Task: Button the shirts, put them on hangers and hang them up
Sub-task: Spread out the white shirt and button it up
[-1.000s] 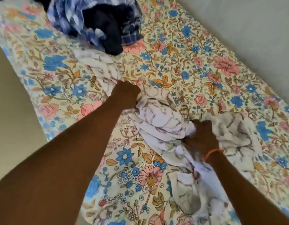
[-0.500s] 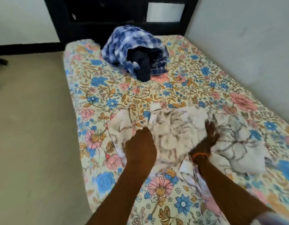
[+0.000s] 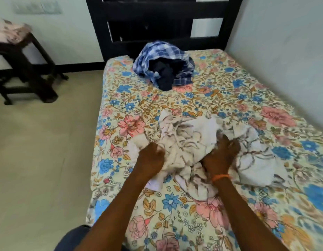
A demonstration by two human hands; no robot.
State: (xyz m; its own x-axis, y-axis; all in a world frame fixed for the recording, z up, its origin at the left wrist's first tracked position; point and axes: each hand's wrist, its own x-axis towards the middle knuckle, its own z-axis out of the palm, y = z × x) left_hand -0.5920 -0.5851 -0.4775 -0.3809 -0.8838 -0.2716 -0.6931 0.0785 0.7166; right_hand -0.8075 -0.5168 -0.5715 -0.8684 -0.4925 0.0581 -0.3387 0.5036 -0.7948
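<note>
floral bedsheet (image 3: 229,98), dark headboard (image 3: 157,20), wooden stool (image 3: 21,57)

Both hands are motion-blurred: the fingertips of the left hand (image 3: 151,158) and right hand (image 3: 220,156) sink into a crumpled white shirt (image 3: 191,142), so their grip is unclear. No buttons can be made out. At upper left, a stool (image 3: 21,69) is cut off by the frame edge.
</note>
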